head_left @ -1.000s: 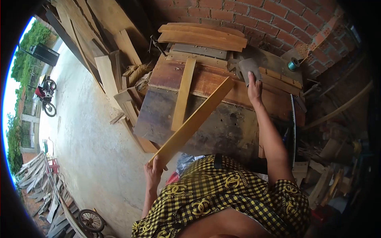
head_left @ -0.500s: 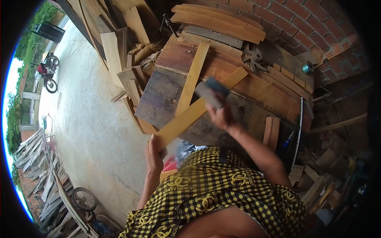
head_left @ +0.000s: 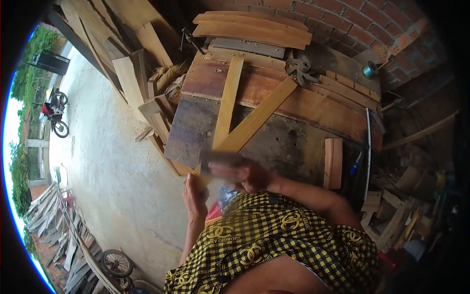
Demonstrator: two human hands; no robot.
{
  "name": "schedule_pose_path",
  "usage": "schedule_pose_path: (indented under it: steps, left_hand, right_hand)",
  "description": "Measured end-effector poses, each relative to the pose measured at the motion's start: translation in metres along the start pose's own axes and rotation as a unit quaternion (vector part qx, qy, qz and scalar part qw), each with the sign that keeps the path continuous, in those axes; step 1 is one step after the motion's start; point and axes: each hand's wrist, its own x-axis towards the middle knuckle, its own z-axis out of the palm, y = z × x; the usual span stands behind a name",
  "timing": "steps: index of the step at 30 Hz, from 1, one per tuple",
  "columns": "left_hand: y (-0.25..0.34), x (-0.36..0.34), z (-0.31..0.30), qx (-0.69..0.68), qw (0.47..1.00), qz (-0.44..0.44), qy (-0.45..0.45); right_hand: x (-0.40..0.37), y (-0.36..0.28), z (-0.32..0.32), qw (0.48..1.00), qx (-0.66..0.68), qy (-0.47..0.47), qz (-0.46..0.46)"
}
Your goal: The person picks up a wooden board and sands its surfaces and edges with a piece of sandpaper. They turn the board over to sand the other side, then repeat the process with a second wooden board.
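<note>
Seems to be at the smoothing of a strip (head_left: 255, 119), with a dark pad (head_left: 218, 157) laid across it towards the close end. Grips that end in the left hand (head_left: 196, 193), closed round the wood with the thumb uppermost. Holds the pad in the right hand (head_left: 247, 175), wrapped over it, but too blurred to tell how tightly. Has the strip slanting out over the table (head_left: 188, 130), across the lower end of a second strip (head_left: 228, 100); cannot tell from this angle whether touching it or just above.

Judging by the pose, calls next for a firm left hold and flat, even pressure along the wood, keeping the pad clear of the left hand just beside.

At the table's far side, see stacked curved boards (head_left: 252, 34), what looks like a clamp (head_left: 193, 42) near one corner, a toothed metal part (head_left: 299, 71) just off the strip's far end, and a spool (head_left: 370, 69). Nearer on the right, find a wood piece (head_left: 333, 164) and a blue tool (head_left: 356, 164), too small to name.

Behind, see a brick wall (head_left: 342, 22); leftward, leaning boards (head_left: 129, 85), then pale floor (head_left: 107, 127) reaching out to a motorbike (head_left: 55, 111). At lower left, notice a spoked wheel (head_left: 117, 263) near heaped grey slats (head_left: 61, 240).
</note>
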Motion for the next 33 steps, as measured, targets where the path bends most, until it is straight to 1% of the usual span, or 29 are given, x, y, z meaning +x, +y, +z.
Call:
schedule_pose_path:
  steps: [2, 3, 4, 5, 6, 8, 9, 10, 11, 12, 13, 15, 16, 17, 18, 20, 21, 22, 23, 24, 25, 27, 28, 29, 30, 32, 33]
  left_hand:
    - [0.011, -0.006, 0.004, -0.02, 0.996, -0.07, -0.049]
    - [0.007, -0.007, 0.006, -0.011, 0.996, -0.074, -0.05]
    - [-0.001, -0.007, 0.011, -0.024, 0.997, -0.056, -0.038]
    - [-0.007, -0.006, 0.014, -0.039, 0.998, -0.038, -0.024]
    - [-0.009, -0.008, 0.012, -0.032, 0.998, -0.041, -0.017]
    - [-0.009, -0.007, 0.011, 0.1, 0.99, 0.082, -0.052]
    - [0.015, -0.02, 0.02, -0.06, 0.995, -0.077, -0.038]
    - [0.028, -0.023, 0.026, -0.065, 0.995, -0.075, -0.032]
    - [0.036, -0.025, 0.032, -0.11, 0.989, -0.104, 0.0]
    - [0.04, -0.025, 0.034, -0.153, 0.979, -0.132, 0.031]
    - [0.04, -0.023, 0.032, -0.155, 0.979, -0.131, 0.035]
    - [0.037, -0.026, 0.021, -0.121, 0.981, -0.127, -0.085]
    - [0.035, -0.026, 0.019, -0.117, 0.981, -0.128, -0.082]
    - [0.033, -0.026, 0.019, -0.114, 0.982, -0.117, -0.092]
    - [0.032, -0.027, 0.02, -0.112, 0.982, -0.107, -0.103]
    - [0.035, -0.028, 0.022, -0.118, 0.983, -0.096, -0.105]
    - [0.038, -0.028, 0.022, -0.096, 0.988, -0.081, -0.085]
    - [0.04, -0.026, 0.024, -0.076, 0.992, -0.065, -0.073]
    - [0.038, -0.022, 0.025, -0.127, 0.986, -0.091, -0.054]
    - [0.037, -0.019, 0.024, -0.131, 0.985, -0.084, -0.075]
    - [0.036, -0.017, 0.021, -0.142, 0.982, -0.085, -0.092]
    - [0.026, -0.018, 0.013, -0.151, 0.977, -0.093, -0.115]
    - [0.024, -0.017, 0.014, -0.145, 0.978, -0.088, -0.122]
    - [0.021, -0.02, 0.016, -0.078, 0.988, -0.07, -0.11]
    - [0.019, -0.023, 0.016, -0.011, 0.994, -0.053, -0.095]
    - [0.023, -0.022, 0.013, 0.009, 0.993, -0.033, -0.109]
    - [0.022, -0.021, 0.008, -0.014, 0.994, -0.053, -0.09]
  right_hand:
    - [-0.004, 0.01, -0.001, 0.996, 0.057, -0.035, -0.06]
    - [-0.009, 0.038, -0.001, 0.999, 0.005, 0.04, 0.021]
    - [-0.01, 0.08, -0.01, 0.987, -0.045, 0.114, 0.102]
    - [-0.01, 0.116, -0.025, 0.968, -0.057, 0.16, 0.187]
    - [-0.003, 0.121, -0.046, 0.922, -0.082, 0.139, 0.352]
    - [0.009, 0.102, -0.048, 0.917, -0.06, 0.105, 0.379]
    - [0.015, 0.071, -0.03, 0.961, -0.09, 0.106, 0.238]
    - [0.013, 0.03, -0.005, 0.983, -0.119, 0.104, 0.094]
    - [0.011, -0.012, 0.004, 0.999, -0.024, 0.027, 0.023]
    - [0.01, -0.037, 0.007, 0.995, 0.072, -0.049, -0.047]
    - [0.012, -0.033, 0.003, 0.995, 0.074, -0.051, -0.05]
    - [0.005, -0.01, -0.017, 0.996, 0.082, -0.036, -0.016]
    - [-0.011, 0.025, -0.024, 0.997, 0.013, 0.019, 0.078]
    - [-0.024, 0.063, -0.033, 0.981, -0.06, 0.074, 0.171]
    - [-0.02, 0.074, -0.048, 0.94, 0.006, 0.111, 0.323]
    - [-0.004, 0.034, -0.045, 0.941, -0.034, 0.085, 0.327]
    - [0.002, 0.006, -0.032, 0.98, -0.008, 0.062, 0.186]
    - [0.003, -0.02, -0.02, 0.998, 0.008, 0.037, 0.043]
    - [-0.002, -0.038, -0.014, 0.999, 0.049, -0.008, 0.002]
    - [-0.006, -0.043, -0.014, 0.994, 0.091, -0.054, -0.038]
    - [-0.005, -0.028, -0.024, 0.995, 0.075, -0.05, -0.037]
    - [-0.004, 0.025, -0.045, 0.996, -0.036, 0.083, 0.005]
    - [-0.019, 0.069, -0.049, 0.977, -0.048, 0.126, 0.162]
    - [-0.034, 0.108, -0.056, 0.932, -0.054, 0.164, 0.317]
    - [-0.033, 0.124, -0.066, 0.921, -0.092, 0.185, 0.331]
    - [-0.018, 0.096, -0.051, 0.938, -0.06, 0.169, 0.295]
    - [-0.015, 0.067, -0.034, 0.966, -0.064, 0.147, 0.203]
